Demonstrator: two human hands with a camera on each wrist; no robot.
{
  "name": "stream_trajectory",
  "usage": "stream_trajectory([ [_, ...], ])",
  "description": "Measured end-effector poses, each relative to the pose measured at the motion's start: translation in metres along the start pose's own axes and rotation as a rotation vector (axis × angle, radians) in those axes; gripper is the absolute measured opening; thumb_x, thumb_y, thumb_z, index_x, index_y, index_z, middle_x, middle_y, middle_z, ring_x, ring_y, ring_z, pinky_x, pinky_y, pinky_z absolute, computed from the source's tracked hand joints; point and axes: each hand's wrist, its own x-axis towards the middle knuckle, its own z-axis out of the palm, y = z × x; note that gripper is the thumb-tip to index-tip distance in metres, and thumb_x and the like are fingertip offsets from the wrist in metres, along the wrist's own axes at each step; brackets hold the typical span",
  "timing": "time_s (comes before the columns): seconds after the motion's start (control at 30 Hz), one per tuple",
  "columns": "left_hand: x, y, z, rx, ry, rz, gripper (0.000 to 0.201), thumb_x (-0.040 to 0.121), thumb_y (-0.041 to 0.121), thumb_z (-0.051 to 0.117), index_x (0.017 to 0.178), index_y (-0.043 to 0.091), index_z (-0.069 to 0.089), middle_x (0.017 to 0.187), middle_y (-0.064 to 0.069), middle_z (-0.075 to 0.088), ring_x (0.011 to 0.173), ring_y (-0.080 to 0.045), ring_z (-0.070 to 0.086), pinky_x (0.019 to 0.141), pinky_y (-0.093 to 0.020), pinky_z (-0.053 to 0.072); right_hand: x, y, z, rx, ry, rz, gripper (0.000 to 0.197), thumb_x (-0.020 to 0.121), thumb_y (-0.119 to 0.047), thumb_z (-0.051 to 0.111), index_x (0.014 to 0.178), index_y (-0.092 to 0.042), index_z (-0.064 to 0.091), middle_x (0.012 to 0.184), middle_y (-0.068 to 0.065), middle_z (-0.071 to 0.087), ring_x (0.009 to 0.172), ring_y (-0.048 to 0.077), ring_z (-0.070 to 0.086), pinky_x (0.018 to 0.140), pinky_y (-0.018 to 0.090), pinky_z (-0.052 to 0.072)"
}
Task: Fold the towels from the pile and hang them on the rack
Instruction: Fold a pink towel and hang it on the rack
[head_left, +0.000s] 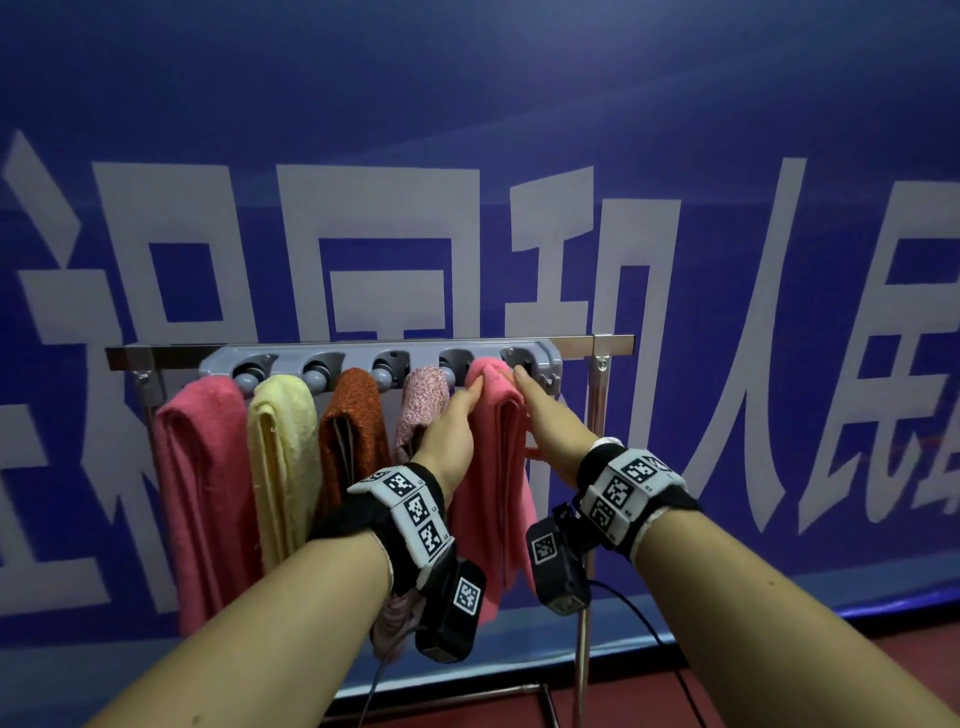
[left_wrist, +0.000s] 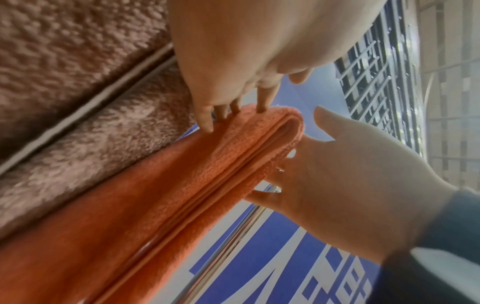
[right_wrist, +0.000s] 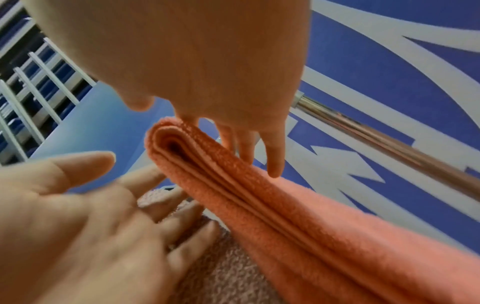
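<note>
A folded salmon-pink towel (head_left: 493, 467) hangs from the rightmost slot of the grey hook rack (head_left: 358, 357). My left hand (head_left: 454, 423) lies flat against the towel's left side and my right hand (head_left: 543, 410) against its right side. All the fingers are straight. In the left wrist view the left fingertips (left_wrist: 209, 125) touch the towel's folded top (left_wrist: 233, 156), with the thumb held off it. The right wrist view shows the right fingers (right_wrist: 275, 164) lying along the towel (right_wrist: 285, 216), the thumb also clear of it.
Four more towels hang to the left: pink (head_left: 200, 483), yellow (head_left: 283, 457), rust-orange (head_left: 353, 431) and speckled pink (head_left: 423, 410). The rack sits on a metal stand (head_left: 600, 395) in front of a blue banner wall (head_left: 519, 130). Wrist-camera cables dangle below my arms.
</note>
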Motion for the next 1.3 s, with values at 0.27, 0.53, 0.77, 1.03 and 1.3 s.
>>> stream_trajectory([
  [0.27, -0.024, -0.070, -0.001, -0.289, -0.037, -0.123, 0.054, 0.108, 0.032, 0.026, 0.091, 0.020, 0.075, 0.097, 0.003, 0.077, 0.079, -0.002, 0.073, 0.065, -0.015, 0.055, -0.001, 0.067, 0.008, 0.155, -0.002, 0.102, 0.084, 0.084, -0.088, 0.030, 0.138, -0.032, 0.061, 0.133, -0.004, 0.068, 0.126, 0.013, 0.060, 0.114, 0.046, 0.038],
  [0.53, -0.012, -0.146, -0.005, -0.274, 0.148, -0.209, 0.051, 0.094, 0.046, 0.048, 0.115, 0.005, 0.072, 0.113, -0.014, 0.074, 0.106, -0.024, 0.070, 0.098, -0.039, 0.054, -0.003, 0.142, 0.006, 0.171, -0.110, 0.194, 0.075, 0.092, -0.082, 0.015, 0.151, -0.044, 0.041, 0.155, -0.019, 0.045, 0.146, 0.003, 0.034, 0.123, 0.055, 0.008],
  [0.77, 0.010, -0.185, -0.009, -0.205, 0.229, -0.190, 0.071, 0.068, 0.062, 0.057, 0.116, 0.012, 0.074, 0.112, -0.007, 0.075, 0.112, -0.025, 0.068, 0.105, -0.045, 0.049, 0.004, 0.187, 0.009, 0.174, -0.095, 0.218, 0.081, 0.088, -0.086, 0.020, 0.142, -0.037, 0.057, 0.136, -0.007, 0.066, 0.130, 0.011, 0.057, 0.118, 0.049, 0.033],
  [1.03, -0.008, -0.175, 0.010, -0.204, 0.030, -0.215, 0.050, 0.104, 0.038, 0.033, 0.105, 0.007, 0.073, 0.098, -0.015, 0.076, 0.068, -0.017, 0.071, 0.056, -0.021, 0.052, 0.003, 0.208, 0.015, 0.192, -0.026, 0.230, 0.096, 0.092, -0.083, 0.019, 0.102, -0.005, 0.073, 0.091, 0.029, 0.071, 0.078, 0.040, 0.067, 0.069, 0.041, 0.054],
  [1.3, -0.031, -0.194, 0.010, -0.228, 0.005, -0.348, 0.055, 0.105, 0.050, 0.025, 0.108, 0.022, 0.072, 0.116, -0.007, 0.074, 0.112, -0.026, 0.065, 0.097, -0.042, 0.047, -0.017, 0.232, 0.025, 0.175, 0.016, 0.309, 0.070, 0.095, -0.076, 0.035, 0.099, -0.021, 0.077, 0.090, 0.014, 0.074, 0.080, 0.026, 0.061, 0.077, 0.044, 0.048],
])
